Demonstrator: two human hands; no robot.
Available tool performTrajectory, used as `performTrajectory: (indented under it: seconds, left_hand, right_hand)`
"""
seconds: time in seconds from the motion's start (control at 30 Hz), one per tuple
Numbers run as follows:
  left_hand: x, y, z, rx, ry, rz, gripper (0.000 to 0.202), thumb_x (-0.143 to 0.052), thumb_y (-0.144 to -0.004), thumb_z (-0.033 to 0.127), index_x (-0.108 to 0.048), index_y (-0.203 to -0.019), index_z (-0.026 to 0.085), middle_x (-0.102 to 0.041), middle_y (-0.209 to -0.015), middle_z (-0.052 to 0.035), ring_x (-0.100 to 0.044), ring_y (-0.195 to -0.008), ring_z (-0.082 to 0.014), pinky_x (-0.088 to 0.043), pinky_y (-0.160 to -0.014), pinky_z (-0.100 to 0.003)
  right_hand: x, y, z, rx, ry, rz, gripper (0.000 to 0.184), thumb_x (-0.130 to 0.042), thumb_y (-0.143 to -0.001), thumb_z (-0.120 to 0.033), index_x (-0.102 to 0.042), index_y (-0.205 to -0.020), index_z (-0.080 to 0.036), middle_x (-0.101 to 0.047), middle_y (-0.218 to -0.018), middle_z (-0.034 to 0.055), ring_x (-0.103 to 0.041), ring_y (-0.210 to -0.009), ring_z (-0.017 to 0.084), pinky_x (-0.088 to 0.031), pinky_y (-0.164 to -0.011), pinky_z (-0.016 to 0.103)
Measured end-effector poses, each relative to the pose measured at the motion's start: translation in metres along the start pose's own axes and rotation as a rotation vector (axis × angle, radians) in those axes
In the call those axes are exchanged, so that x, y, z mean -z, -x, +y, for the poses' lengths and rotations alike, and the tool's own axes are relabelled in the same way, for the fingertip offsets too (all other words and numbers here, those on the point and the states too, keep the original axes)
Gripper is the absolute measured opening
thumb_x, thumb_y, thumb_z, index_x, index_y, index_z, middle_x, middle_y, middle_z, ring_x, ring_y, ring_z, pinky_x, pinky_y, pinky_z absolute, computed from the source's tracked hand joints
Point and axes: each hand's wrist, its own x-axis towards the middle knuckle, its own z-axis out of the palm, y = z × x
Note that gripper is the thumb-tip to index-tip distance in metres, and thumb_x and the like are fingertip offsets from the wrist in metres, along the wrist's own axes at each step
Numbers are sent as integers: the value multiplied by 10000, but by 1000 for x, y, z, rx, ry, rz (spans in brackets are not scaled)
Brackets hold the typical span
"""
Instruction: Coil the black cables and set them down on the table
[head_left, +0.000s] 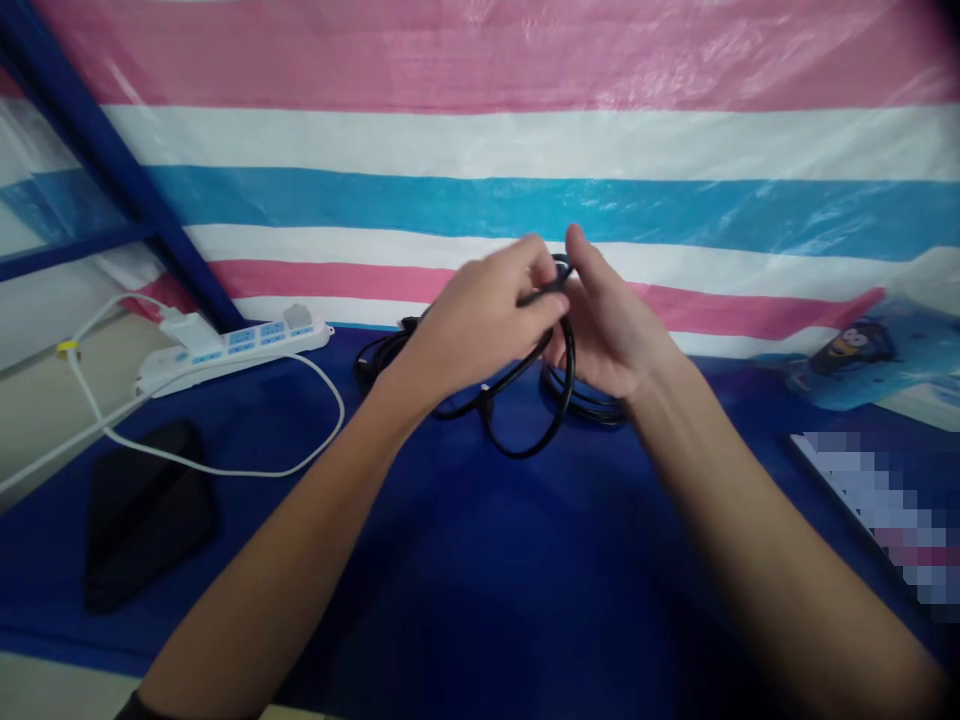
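My left hand (487,315) is closed in a pinch on a black cable (568,350), just above the blue tabletop. The cable hangs from the pinch in a loose loop, and a small plug-like end (486,400) shows beside the loop. Close by on the right is my right hand (600,325), its thumb stretched upward and its palm turned toward the cable. Its fingers are partly hidden behind the cable and my left hand. The cable passes in front of the right palm; whether it touches there I cannot tell.
Behind the left hand lies a bundle of black cables (371,360), and a black coil (592,405) is below the right. A white power strip (240,345) with a white cord (225,470) and a black pouch (150,510) are left. A blue cartoon-printed packet (862,350) lies right.
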Motion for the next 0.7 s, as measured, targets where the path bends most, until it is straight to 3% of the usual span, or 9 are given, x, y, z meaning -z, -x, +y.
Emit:
performTrajectory:
  seconds: [0.07,0.1,0.2,0.27,0.3,0.43,0.5,0.57,0.7]
  left_hand:
    - [-2,0,1,-124,-104,-153,54,-572,-799,184,-616,-829,177,-612,-657,33,-540,-606,-83,-369,-577,-222]
    - [2,-1,0,-175,-140,-184,73,-558,-817,203,-628,-823,182,-634,-717,25,-561,-667,-90,-392,-629,-229]
    - [18,2,-16,-213,-213,77,209,-467,-886,272,-633,-802,178,-652,-836,-1,-584,-791,-95,-415,-714,-225]
    - [20,15,-36,-46,-329,288,358,-287,-947,334,-600,-888,169,-625,-804,-23,-559,-722,-86,-401,-631,-212]
    - [17,25,-48,2,-370,287,416,-223,-955,336,-591,-899,151,-608,-743,-35,-530,-657,-93,-382,-591,-220]
    - [-10,69,-86,-33,-483,-1,274,-479,-877,376,-631,-828,153,-664,-751,-33,-567,-664,-119,-375,-640,-253]
    - [-16,80,-91,-96,-543,-134,330,-465,-881,383,-617,-695,156,-618,-613,-13,-518,-568,-108,-338,-624,-256]
    - [-7,82,-87,-167,-590,-236,432,-435,-882,432,-565,-573,159,-537,-497,-4,-433,-476,-94,-264,-564,-251]
    - [40,75,-76,-250,-681,-315,525,-462,-833,538,-480,-464,166,-460,-436,-9,-347,-442,-95,-153,-525,-266]
  right_hand:
    - [2,-1,-1,20,-120,112,70,-455,-822,-201,-454,-781,-145,-486,-664,3,-466,-525,36,-413,-505,155]
    - [4,-2,-2,29,-146,164,46,-439,-758,-99,-436,-769,-144,-459,-642,-6,-447,-520,29,-396,-503,143]
    - [16,-3,-5,46,-208,244,255,-387,-637,5,-441,-842,-136,-455,-666,-10,-416,-526,16,-380,-505,120]
    - [22,-2,-8,77,-261,270,300,-365,-615,24,-443,-862,-129,-451,-680,-16,-362,-504,-2,-346,-475,92]
    - [23,-2,-9,96,-286,274,296,-353,-616,30,-441,-850,-127,-443,-677,-22,-331,-492,-11,-327,-460,76]
    - [21,1,-17,146,-351,281,249,-305,-649,44,-449,-772,-118,-428,-652,-31,-258,-468,-29,-268,-425,39]
    - [21,6,-23,188,-276,310,241,-293,-674,41,-477,-721,-107,-443,-632,-33,-216,-463,-32,-236,-416,38]
    - [28,12,-33,253,-134,355,266,-263,-701,27,-505,-662,-77,-478,-619,-37,-177,-466,-45,-190,-423,46]
    - [61,31,-57,352,58,438,429,-37,-700,-13,-424,-521,26,-565,-673,-28,-133,-475,-88,-85,-429,164]
